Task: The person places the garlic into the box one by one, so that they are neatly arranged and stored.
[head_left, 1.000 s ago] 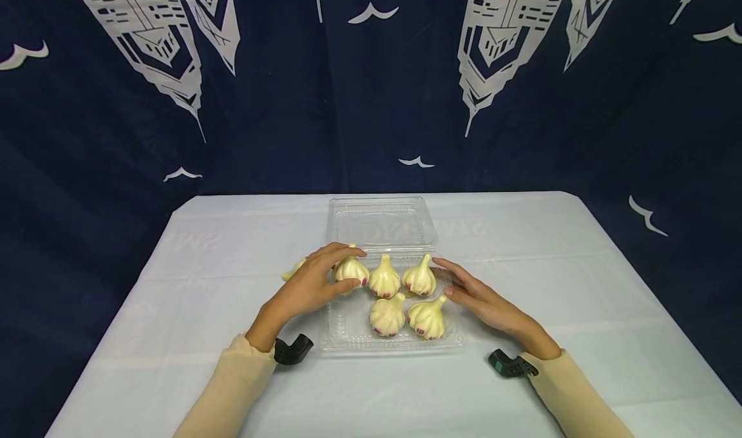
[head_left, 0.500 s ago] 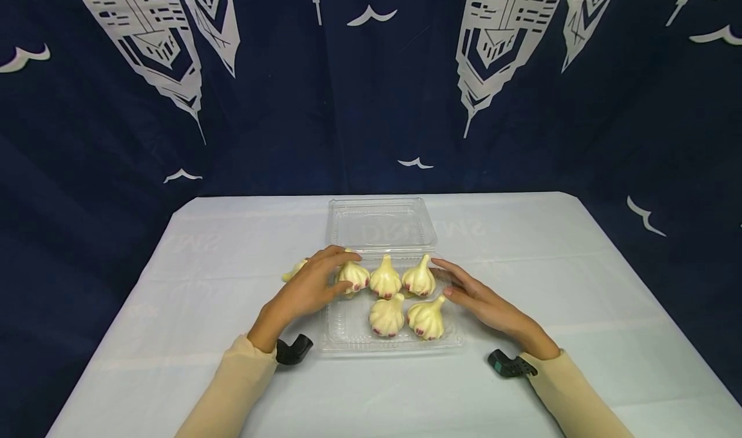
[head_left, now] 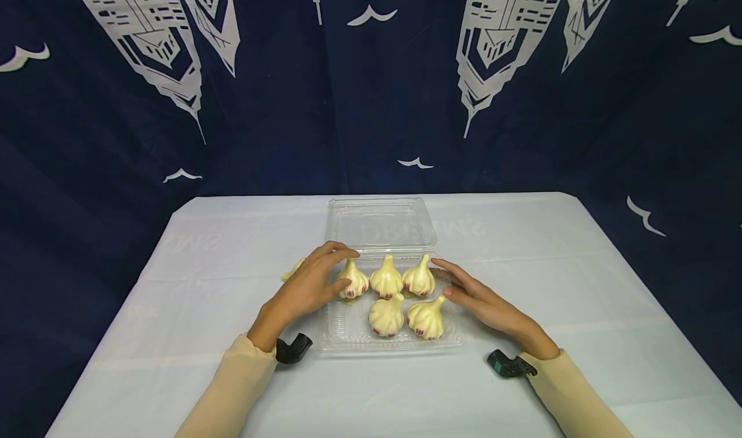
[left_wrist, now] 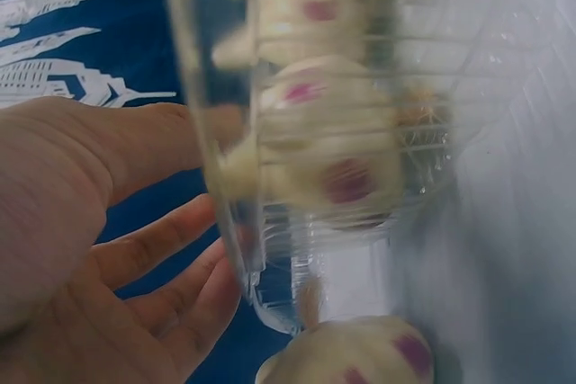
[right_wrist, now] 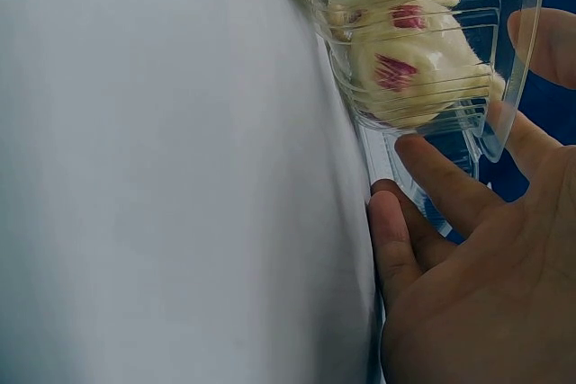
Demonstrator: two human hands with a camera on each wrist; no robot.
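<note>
My left hand (head_left: 313, 281) is at the back left of a clear plastic clamshell box (head_left: 350, 344). Its thumb and index finger lie around a garlic bulb (head_left: 355, 282) in the box. In the left wrist view the thumb (left_wrist: 148, 137) reaches over the rim toward a bulb, and the other fingers spread outside the wall. Two more bulbs, a middle one (head_left: 386, 278) and a right one (head_left: 419, 279), complete the back row. In front sit a pale bulb (head_left: 386, 317) and a tilted bulb (head_left: 426, 319). My right hand (head_left: 484, 303) rests loosely against the box's right side.
Behind the box its clear lid (head_left: 382, 222) lies folded back on the white tablecloth (head_left: 232, 245). Another garlic bulb (head_left: 292, 270) lies left of the box, partly hidden by my left hand. A dark blue printed curtain (head_left: 371, 103) hangs behind the table.
The back-left bulb has shifted slightly toward me and its neck now shows more. My left index finger has shifted slightly at its top. The right hand stays put.
</note>
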